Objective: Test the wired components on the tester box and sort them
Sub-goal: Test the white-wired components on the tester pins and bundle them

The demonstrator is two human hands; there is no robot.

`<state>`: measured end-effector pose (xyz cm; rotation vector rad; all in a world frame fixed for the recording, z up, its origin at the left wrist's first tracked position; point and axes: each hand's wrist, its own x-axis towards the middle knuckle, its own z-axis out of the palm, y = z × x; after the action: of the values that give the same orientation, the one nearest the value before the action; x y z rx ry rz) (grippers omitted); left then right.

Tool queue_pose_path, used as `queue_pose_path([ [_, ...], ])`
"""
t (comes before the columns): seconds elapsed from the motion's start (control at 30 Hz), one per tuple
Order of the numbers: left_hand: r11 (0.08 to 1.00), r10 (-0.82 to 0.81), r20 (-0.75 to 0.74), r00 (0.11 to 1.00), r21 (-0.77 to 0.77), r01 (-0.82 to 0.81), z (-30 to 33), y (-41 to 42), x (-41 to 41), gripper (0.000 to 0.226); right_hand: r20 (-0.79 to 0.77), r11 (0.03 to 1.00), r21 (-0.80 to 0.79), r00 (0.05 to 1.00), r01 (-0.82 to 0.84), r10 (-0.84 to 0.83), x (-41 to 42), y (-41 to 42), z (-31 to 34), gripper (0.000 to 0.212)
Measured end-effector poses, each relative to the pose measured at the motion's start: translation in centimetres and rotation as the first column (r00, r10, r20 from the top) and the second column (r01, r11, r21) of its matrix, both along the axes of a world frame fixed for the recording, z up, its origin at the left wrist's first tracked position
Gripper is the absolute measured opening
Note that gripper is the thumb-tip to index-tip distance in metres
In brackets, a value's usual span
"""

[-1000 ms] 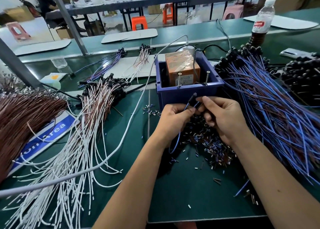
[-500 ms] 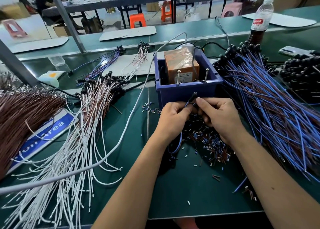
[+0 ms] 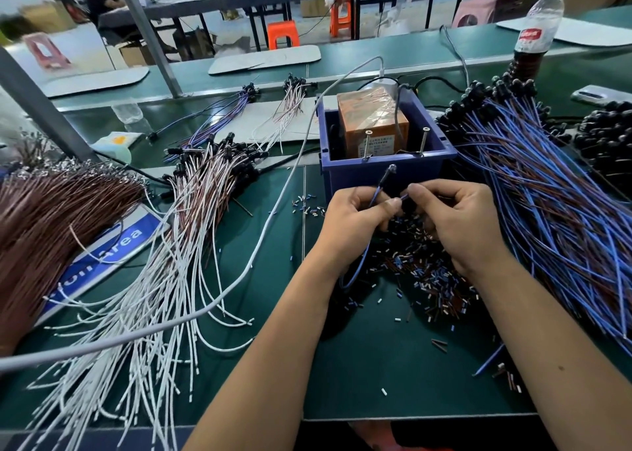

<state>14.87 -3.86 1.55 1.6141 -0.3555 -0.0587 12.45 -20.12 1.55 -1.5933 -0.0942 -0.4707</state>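
Head view: both hands sit just in front of the tester box (image 3: 386, 173), much as a second ago, though the component (image 3: 383, 182) now stands clear above the left hand (image 3: 355, 221), not hidden between the thumbs. Left hand pinches its blue lead; right hand (image 3: 458, 225) pinches the lead's free end (image 3: 404, 196). Component's long axis runs steeply up and away, black head toward the box's near wall, lead looping down below the left wrist. Blue-wired pile (image 3: 554, 191) lies right on the bench (image 3: 393, 375), white-wired pile (image 3: 164, 279) left.
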Motion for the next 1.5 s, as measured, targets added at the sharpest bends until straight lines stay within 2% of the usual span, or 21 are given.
queue_pose_path([
  [0.2, 0.995, -0.059, -0.044, 0.997, -0.082, 0.056, 0.1, 0.0, -0.1, 0.020, -0.051, 0.996, 0.082, 0.998, -0.028, 0.033, 0.0, 0.0, -0.2, 0.016],
  [0.33, 0.980, -0.082, -0.101, 0.991, -0.189, 0.061, 0.5, 0.4, -0.2, 0.021, -0.103, 0.956, 0.275, 0.992, 0.099, -0.073, 0.5, -2.0, 0.4, 0.021],
  [0.43, 0.964, -0.053, -0.124, 0.991, -0.266, 0.018, 0.6, 0.7, 0.0, 0.021, -0.107, 0.979, 0.187, 0.992, 0.079, -0.060, 0.4, -2.2, 0.3, 0.015],
  [0.5, 0.965, -0.031, -0.127, 0.991, -0.261, -0.003, 0.6, 0.4, -0.1, 0.022, -0.112, 0.995, 0.094, 0.994, 0.029, -0.018, 0.2, -0.9, 0.0, 0.009],
  [0.53, 0.967, -0.024, -0.122, 0.992, -0.254, -0.008, 0.6, 0.3, -0.2, 0.022, -0.113, 0.995, 0.097, 0.993, -0.002, 0.013, 0.2, -0.3, -0.2, 0.009],
  [0.7, 0.980, 0.016, -0.068, 0.998, -0.198, -0.029, 0.3, -0.5, -0.5, 0.026, -0.106, 0.957, 0.248, 0.977, -0.152, 0.183, -0.1, 0.9, -0.2, 0.019],
  [0.87, 0.992, 0.061, 0.014, 0.998, -0.108, -0.059, 0.3, -0.7, -0.5, 0.020, -0.105, 0.932, 0.321, 0.972, -0.169, 0.212, 0.1, 0.5, -0.2, 0.017],
  [1.03, 0.985, 0.169, 0.185, 0.968, -0.007, -0.171, -0.1, -0.6, -0.5, 0.016, -0.091, 0.951, 0.284, 0.984, -0.123, 0.155, 0.0, 0.7, -0.1, 0.013],
  [1.13, 0.952, 0.304, 0.206, 0.930, -0.088, -0.292, 0.1, -0.5, -0.6, 0.014, -0.040, 0.949, 0.300, 0.993, -0.095, 0.112, 0.0, 0.4, 0.2, 0.014],
  [1.27, 0.845, 0.532, 0.233, 0.814, -0.206, -0.494, 0.3, -0.1, -0.4, 0.014, -0.020, 0.932, 0.353, 0.996, -0.075, 0.088, 0.2, -0.1, 0.4, 0.016],
  [1.33, 0.807, 0.585, 0.219, 0.781, -0.252, -0.534, 0.5, -0.1, -0.5, 0.015, -0.003, 0.954, 0.300, 1.000, -0.010, 0.011, 0.2, -0.2, 0.2, 0.013],
  [1.43, 0.799, 0.594, 0.226, 0.772, -0.274, -0.535, 0.6, -0.3, -0.7, 0.029, 0.072, 0.978, 0.184, 0.991, 0.099, -0.114, 0.0, -0.1, 0.0, 0.006],
  [1.5, 0.793, 0.603, 0.236, 0.762, -0.280, -0.541, 0.6, -0.3, -0.6, 0.026, 0.112, 0.975, 0.131, 0.974, 0.180, -0.195, -0.1, -0.2, 0.0, 0.006],
])
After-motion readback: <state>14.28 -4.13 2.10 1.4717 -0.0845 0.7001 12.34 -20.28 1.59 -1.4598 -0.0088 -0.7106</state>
